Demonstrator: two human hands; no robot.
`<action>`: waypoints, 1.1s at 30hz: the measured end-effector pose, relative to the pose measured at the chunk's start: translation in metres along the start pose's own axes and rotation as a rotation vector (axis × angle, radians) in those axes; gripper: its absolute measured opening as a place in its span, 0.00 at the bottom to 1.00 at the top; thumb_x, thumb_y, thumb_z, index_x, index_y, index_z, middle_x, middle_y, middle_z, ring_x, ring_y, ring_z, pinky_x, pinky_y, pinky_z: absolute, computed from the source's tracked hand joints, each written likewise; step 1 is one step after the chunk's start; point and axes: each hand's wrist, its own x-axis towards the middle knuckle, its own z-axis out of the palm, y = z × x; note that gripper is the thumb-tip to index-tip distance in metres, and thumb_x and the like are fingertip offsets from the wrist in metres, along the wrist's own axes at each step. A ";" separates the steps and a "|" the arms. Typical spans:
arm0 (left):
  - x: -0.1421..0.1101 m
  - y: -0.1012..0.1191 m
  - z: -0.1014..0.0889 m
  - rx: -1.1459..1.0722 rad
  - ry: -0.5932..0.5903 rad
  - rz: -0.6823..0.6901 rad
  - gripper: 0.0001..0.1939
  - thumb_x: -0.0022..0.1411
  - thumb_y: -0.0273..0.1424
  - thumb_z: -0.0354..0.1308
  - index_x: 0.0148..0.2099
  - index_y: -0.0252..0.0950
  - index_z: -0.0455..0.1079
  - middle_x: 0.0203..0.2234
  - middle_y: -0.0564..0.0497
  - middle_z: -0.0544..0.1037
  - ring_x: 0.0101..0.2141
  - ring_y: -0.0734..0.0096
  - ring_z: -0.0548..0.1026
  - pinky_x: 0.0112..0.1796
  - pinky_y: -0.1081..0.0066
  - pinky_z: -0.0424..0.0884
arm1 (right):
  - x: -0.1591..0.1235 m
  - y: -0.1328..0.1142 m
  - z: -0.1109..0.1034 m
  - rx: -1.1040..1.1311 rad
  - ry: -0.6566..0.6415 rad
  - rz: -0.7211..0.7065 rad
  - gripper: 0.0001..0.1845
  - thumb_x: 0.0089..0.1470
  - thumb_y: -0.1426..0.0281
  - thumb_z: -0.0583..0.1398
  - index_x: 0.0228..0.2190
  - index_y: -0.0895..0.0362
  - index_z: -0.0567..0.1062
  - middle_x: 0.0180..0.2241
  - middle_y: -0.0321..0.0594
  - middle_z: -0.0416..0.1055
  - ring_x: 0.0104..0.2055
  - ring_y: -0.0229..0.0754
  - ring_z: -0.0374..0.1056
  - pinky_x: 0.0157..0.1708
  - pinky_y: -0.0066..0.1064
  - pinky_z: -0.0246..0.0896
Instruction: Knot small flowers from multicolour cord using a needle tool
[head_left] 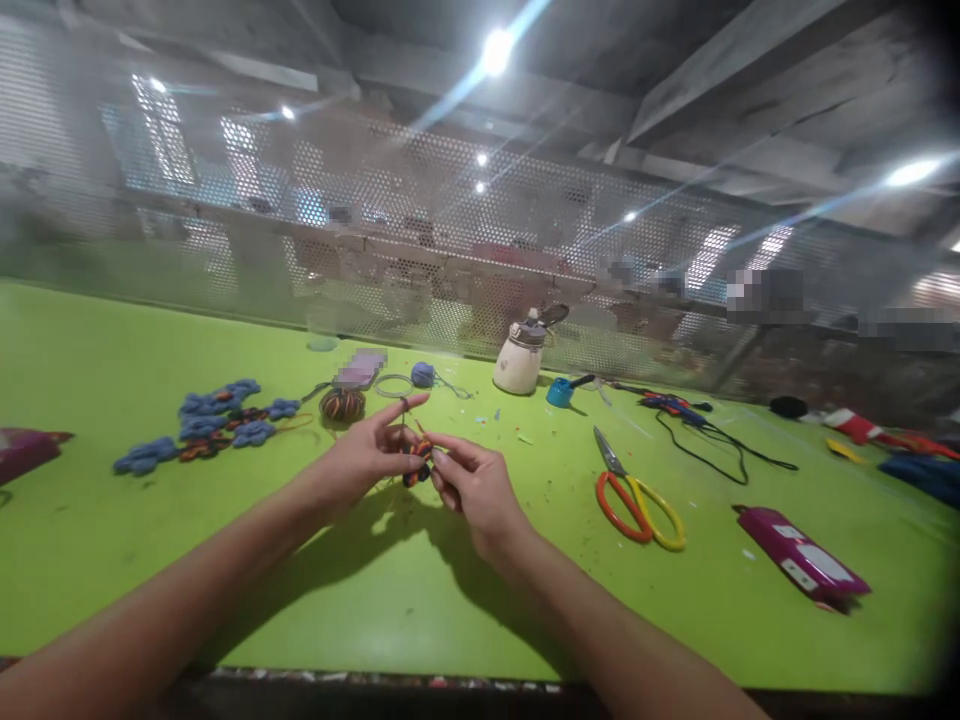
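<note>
Left hand (369, 452) and right hand (480, 487) are pinching a small black-and-orange yarn piece (417, 468) between them, long axis unclear, a round brown-striped yarn ball (343, 405) lying beyond the left

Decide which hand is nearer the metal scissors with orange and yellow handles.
Right. In the picture, the right hand is left of the scissors, not touching; the left hand is farther left.
</note>
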 end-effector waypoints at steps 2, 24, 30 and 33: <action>-0.002 0.001 -0.002 0.017 0.011 -0.013 0.46 0.45 0.21 0.67 0.65 0.34 0.52 0.29 0.52 0.76 0.29 0.70 0.73 0.34 0.68 0.66 | -0.001 0.000 0.001 -0.013 -0.020 -0.003 0.22 0.44 0.66 0.64 0.43 0.62 0.78 0.14 0.28 0.60 0.15 0.29 0.49 0.15 0.24 0.40; -0.009 0.028 -0.016 -0.027 -0.183 -0.008 0.54 0.48 0.18 0.66 0.69 0.43 0.38 0.25 0.54 0.76 0.27 0.73 0.71 0.30 0.71 0.65 | -0.005 -0.032 0.006 -0.178 -0.177 -0.074 0.18 0.47 0.69 0.63 0.42 0.60 0.78 0.14 0.25 0.59 0.13 0.26 0.47 0.13 0.23 0.38; -0.008 0.024 -0.019 -0.051 -0.111 -0.063 0.43 0.46 0.20 0.68 0.63 0.37 0.56 0.27 0.53 0.76 0.30 0.73 0.72 0.35 0.70 0.65 | -0.002 -0.029 0.003 -0.163 -0.179 -0.091 0.17 0.49 0.70 0.62 0.42 0.61 0.78 0.14 0.26 0.56 0.15 0.27 0.46 0.14 0.24 0.37; -0.008 0.020 -0.017 -0.021 -0.053 -0.061 0.41 0.45 0.23 0.69 0.61 0.37 0.60 0.27 0.54 0.75 0.30 0.71 0.71 0.34 0.69 0.65 | -0.004 -0.025 0.000 -0.157 -0.152 -0.078 0.17 0.49 0.69 0.62 0.42 0.60 0.78 0.14 0.26 0.56 0.16 0.28 0.45 0.15 0.24 0.37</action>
